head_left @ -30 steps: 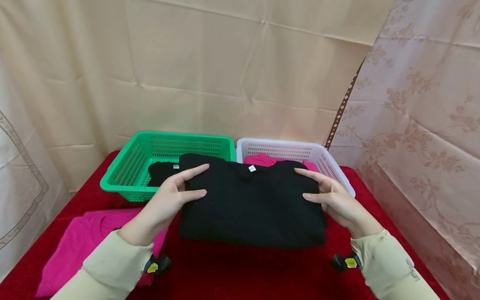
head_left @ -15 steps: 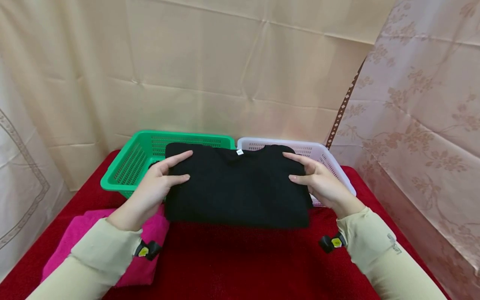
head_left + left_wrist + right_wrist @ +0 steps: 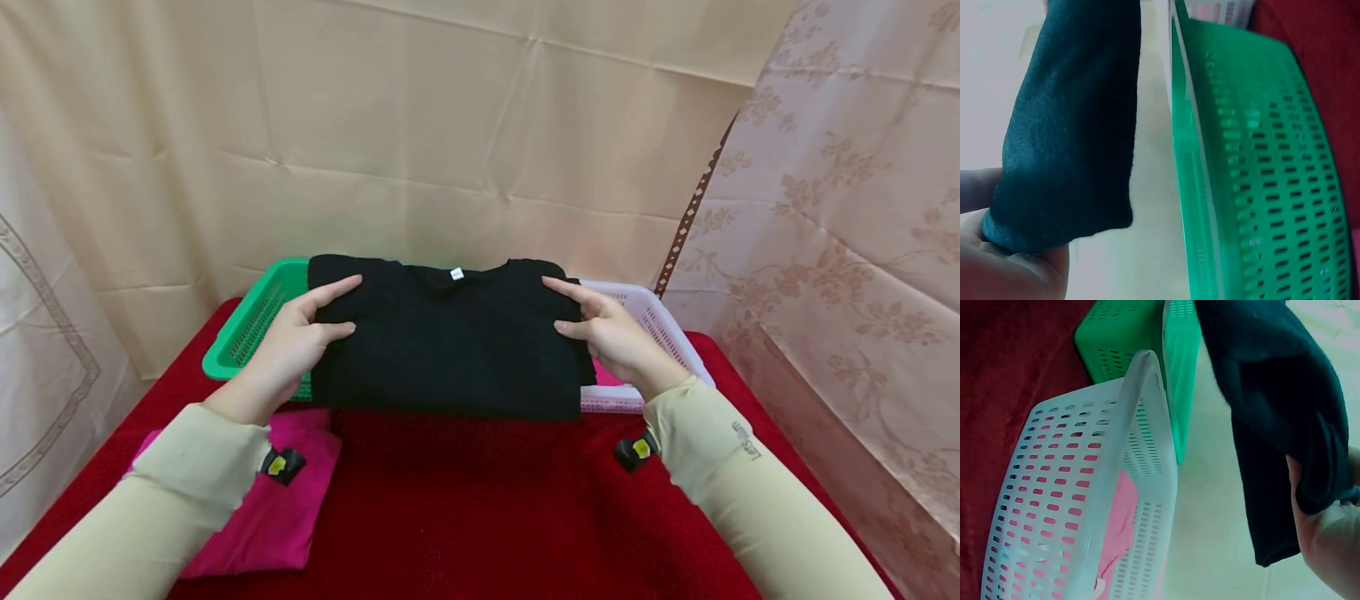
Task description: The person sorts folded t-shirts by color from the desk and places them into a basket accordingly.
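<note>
A folded black shirt (image 3: 450, 350) with a small white neck label hangs between both hands, in front of and above two baskets. My left hand (image 3: 288, 346) grips its left side, thumb and a finger on the front face and the others behind. On the opposite side my right hand (image 3: 611, 337) holds it the same way. In the left wrist view the black cloth (image 3: 1075, 125) is raised beside the green basket (image 3: 1272, 175). The right wrist view has the cloth (image 3: 1272, 425) apart from the white basket (image 3: 1072, 481), which holds pink clothing (image 3: 1119, 519).
A folded pink garment (image 3: 277, 517) lies on the red tablecloth (image 3: 465, 508) at the left, partly under the left sleeve. Both baskets stand side by side at the table's far edge, largely hidden by the shirt. Beige curtain (image 3: 420, 125) hangs behind; a patterned curtain (image 3: 847, 250) is at right.
Both hands have carried the black shirt up and to the left, from in front of the baskets to higher before them. It now covers more of the green basket.
</note>
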Tool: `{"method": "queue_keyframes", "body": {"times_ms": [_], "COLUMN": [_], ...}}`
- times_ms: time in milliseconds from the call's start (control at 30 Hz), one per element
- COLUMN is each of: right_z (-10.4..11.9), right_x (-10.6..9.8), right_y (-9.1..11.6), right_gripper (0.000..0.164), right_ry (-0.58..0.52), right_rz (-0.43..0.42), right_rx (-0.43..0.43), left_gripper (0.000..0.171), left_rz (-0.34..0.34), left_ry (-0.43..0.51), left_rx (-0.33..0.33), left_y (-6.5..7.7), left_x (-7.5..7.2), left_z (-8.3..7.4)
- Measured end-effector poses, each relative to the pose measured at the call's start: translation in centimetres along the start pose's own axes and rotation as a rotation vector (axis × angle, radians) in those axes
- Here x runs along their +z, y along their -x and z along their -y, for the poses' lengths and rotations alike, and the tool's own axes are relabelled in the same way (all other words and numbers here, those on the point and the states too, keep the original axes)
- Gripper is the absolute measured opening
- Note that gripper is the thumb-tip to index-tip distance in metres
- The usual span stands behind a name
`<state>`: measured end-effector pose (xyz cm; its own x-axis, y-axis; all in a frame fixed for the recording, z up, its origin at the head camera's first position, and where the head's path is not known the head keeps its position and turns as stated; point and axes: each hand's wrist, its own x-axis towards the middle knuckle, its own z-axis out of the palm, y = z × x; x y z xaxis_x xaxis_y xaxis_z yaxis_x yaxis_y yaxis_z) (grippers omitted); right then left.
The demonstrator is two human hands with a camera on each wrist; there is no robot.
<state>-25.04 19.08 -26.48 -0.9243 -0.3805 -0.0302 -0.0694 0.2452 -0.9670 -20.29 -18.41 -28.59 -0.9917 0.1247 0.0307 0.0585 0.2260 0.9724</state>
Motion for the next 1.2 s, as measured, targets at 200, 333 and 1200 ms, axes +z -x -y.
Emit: {"method": "queue_keyframes", "body": {"times_ms": [200,333,1200], "right_z": [0.4,0.4,0.3], "right_x": [0.3,0.5,6.0], "right_y": [-1.3,-2.4,-8.6], "right_gripper": [0.064,0.067,0.054], "right_ry": [-0.034,-0.05,-0.113], "right_rz": [0.032,0.074,-0.336], "right_rx": [-0.006,-0.017,-0.141], "left_gripper": [0.06,0.062,0.063], "left_rz": [-0.032,-0.051,-0.273], "left_ry": [-0.058,-0.084,-0.265], "left_rx": [0.005,-0.005,0.096], "left_y": [-1.0,-2.0,-5.4], "left_x": [-0.9,-1.1,-4.4], "left_z": [-0.2,-0.2,0.2]}}
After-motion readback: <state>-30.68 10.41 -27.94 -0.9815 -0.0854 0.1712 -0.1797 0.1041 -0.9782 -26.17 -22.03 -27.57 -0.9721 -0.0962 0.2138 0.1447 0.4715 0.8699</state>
